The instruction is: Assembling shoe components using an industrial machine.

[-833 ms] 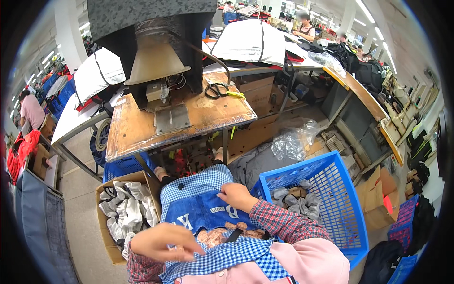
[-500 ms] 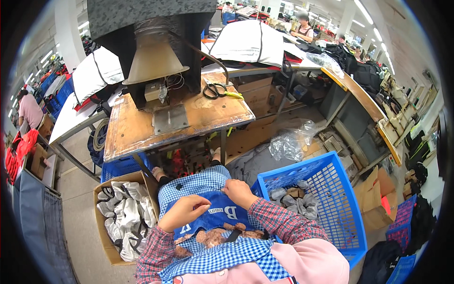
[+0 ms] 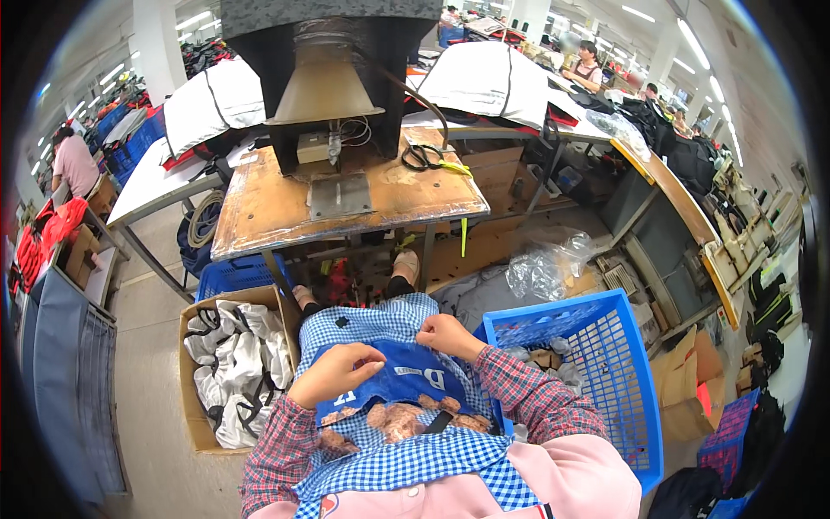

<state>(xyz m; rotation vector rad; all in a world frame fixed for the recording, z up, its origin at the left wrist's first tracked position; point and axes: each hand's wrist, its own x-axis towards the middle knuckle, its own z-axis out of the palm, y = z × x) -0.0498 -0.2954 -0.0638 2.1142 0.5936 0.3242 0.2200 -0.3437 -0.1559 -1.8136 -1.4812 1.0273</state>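
Apron (image 3: 406, 356) beneath half-curled left hand (image 3: 340, 374) and right hand (image 3: 450, 336); cannot tell if either grips; best kept flat.

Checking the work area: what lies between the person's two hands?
In the head view, the blue panel of the checked apron shows between the left hand and the right hand.
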